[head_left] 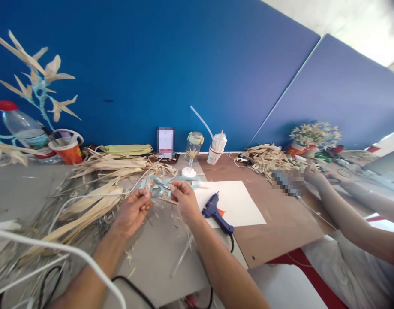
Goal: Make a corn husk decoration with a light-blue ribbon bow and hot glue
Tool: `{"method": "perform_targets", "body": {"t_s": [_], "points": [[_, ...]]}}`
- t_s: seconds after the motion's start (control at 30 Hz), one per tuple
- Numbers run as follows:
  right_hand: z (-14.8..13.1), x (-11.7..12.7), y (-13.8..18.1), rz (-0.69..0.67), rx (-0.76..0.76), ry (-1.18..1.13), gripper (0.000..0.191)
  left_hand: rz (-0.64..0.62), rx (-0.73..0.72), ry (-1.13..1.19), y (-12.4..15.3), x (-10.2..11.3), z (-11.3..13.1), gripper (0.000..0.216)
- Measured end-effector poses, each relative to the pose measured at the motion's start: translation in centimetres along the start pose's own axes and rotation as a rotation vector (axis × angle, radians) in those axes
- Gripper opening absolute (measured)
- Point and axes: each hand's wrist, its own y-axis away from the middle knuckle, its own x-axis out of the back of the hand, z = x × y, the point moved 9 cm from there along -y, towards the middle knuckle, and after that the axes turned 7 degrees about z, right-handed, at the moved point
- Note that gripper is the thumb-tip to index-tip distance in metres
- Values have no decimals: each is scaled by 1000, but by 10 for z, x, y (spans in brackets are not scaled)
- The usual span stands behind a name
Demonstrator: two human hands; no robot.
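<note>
My left hand (135, 209) pinches a small pale piece of corn husk (148, 187) between thumb and fingertips. My right hand (185, 201) is closed on what looks like small metal scissors (163, 184), whose tips point left toward the husk; the fingers cover the handles. Behind both hands, light blue ribbon (157, 191) lies in loops. Just beyond it, a small husk flower (192, 153) on a blue stem stands upright in a round white base (188, 172). To the right of my right forearm, a blue glue gun (215, 211) rests on white paper (245, 201).
Dried husks (97, 195) and white cables cover the left side. A red paper cup (67, 148), a bottle (26, 128), a propped phone (165, 142), a lidded jar (193, 143) and a white cup (215, 153) stand at the back. Another person's arms (335, 195) reach in from the right.
</note>
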Motion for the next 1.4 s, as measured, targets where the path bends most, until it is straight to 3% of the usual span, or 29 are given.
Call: {"method": "perform_targets", "body": {"t_s": [0.23, 0.37, 0.57, 0.77, 0.87, 1.2, 1.4], "points": [[-11, 21, -12, 142, 85, 81, 26, 35, -34, 0, -3, 5, 5, 21], [-17, 18, -11, 116, 190, 278, 24, 77, -70, 65, -4, 9, 14, 18], [-21, -10, 9, -60, 413, 689, 22, 49, -165, 117, -7, 15, 31, 14], [6, -59, 51, -424, 591, 1081, 16, 73, -223, 135, -8, 20, 44, 11], [19, -69, 62, -504, 616, 1280, 17, 107, -247, 110, -6, 20, 48, 11], [8, -42, 33, -270, 599, 1252, 20, 47, -148, 169, -7, 18, 46, 5], [15, -46, 35, -295, 616, 1419, 21, 53, -145, 188, -5, 16, 49, 5]]}}
